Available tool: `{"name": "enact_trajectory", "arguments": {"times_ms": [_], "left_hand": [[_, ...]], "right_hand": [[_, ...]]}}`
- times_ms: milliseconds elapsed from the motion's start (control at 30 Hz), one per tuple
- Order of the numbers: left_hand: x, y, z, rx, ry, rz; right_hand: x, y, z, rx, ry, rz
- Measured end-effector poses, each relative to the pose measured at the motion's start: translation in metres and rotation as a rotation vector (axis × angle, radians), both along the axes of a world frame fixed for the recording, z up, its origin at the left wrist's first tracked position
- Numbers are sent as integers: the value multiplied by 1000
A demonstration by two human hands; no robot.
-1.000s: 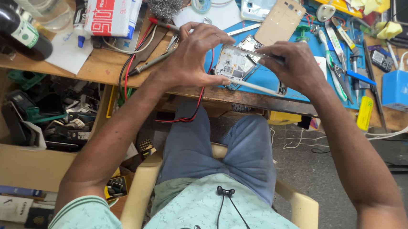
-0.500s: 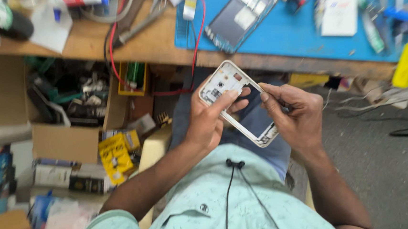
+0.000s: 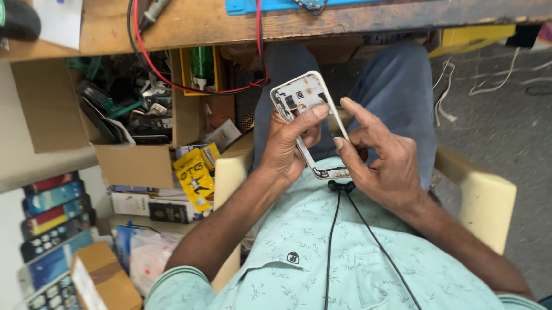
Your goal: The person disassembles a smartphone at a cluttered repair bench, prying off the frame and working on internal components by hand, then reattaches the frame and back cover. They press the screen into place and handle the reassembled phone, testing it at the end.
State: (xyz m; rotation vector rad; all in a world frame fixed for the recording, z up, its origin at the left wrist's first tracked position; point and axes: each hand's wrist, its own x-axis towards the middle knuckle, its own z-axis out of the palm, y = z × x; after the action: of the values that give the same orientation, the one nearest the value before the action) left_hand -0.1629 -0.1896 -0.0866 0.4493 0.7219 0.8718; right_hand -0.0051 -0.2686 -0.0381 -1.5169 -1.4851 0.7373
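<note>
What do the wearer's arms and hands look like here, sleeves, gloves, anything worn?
Both hands bare: left hand, right hand, no gloves; no rings or watch show. Forearms uncovered. Short sleeves of a pale mint polo shirt with a small leaf print, ribbed cuffs, a small dark chest emblem. A thin black cable runs down the chest.

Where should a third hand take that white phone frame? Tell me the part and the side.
Take the white phone frame by its free top end, pinching the two long edges from the desk side. The left hand and right hand already cover the lower half, and the hollow middle offers nothing to grip.

Both hands (image 3: 353,153) grip white phone frame (image 3: 306,117) — apparently gutted
</note>
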Motion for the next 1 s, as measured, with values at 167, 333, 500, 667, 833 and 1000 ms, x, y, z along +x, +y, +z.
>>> {"name": "enact_trajectory", "arguments": {"times_ms": [167, 333, 500, 667, 833, 1000], "left_hand": [[-5, -1, -7, -20, -57, -18], [-12, -4, -14, -52, -70, 6], [-7, -1, -9, -31, -16, 35], [-5, -2, 5, -25, -105, 32], [0, -5, 11, 164, -331, 14], [-6, -7, 10, 194, -189, -79]], "right_hand": [[-2, 0, 0, 13, -19, 52], [-8, -1, 0, -41, 5, 81], [-1, 10, -4, -95, 51, 47], [13, 22, -21, -324, 433, 25], [20, 21, -37, -348, 811, 52], [19, 18, -46, -351, 873, 39]]}}
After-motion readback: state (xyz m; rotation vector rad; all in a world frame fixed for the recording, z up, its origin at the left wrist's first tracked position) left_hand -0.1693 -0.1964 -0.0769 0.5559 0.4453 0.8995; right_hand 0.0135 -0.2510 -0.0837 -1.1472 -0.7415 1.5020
